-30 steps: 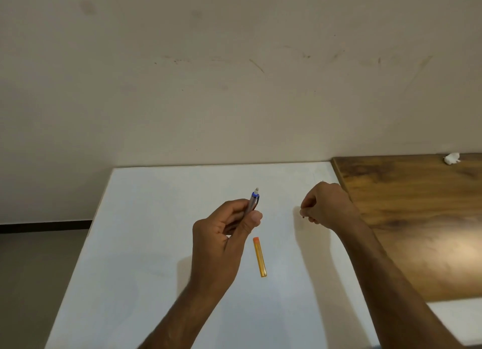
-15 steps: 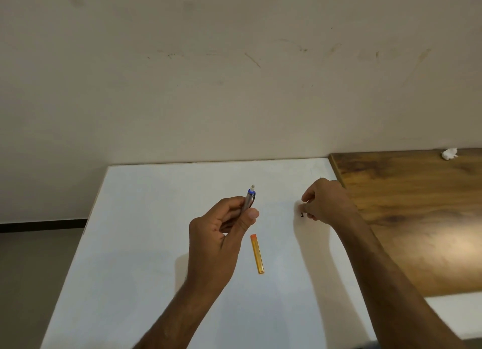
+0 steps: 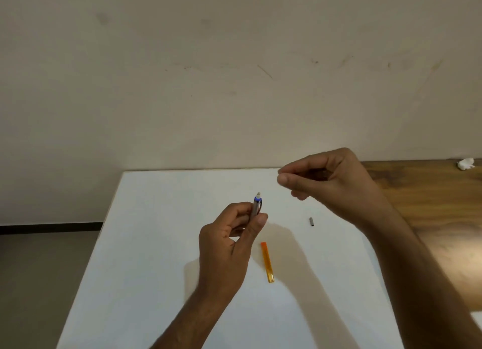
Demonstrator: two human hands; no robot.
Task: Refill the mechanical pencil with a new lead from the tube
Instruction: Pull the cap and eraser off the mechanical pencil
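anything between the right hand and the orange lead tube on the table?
Nothing visible. The right hand is raised with fingers pinched, up and to the right of the lead tube. The tube lies bare on the white table. The small grey cap lies off to the right, and the left hand holding the pencil is left of it.

Left hand (image 3: 224, 247) upright, fingers (image 3: 236, 213) curled closed, right hand (image 3: 331, 184) raised, fingertips (image 3: 283, 177) pinched together

On the surface (image 3: 146, 244), the lead tube (image 3: 267, 262) lay near the middle, the small cap (image 3: 311, 221) behind it and to its right, toward the right edge, well apart from it.
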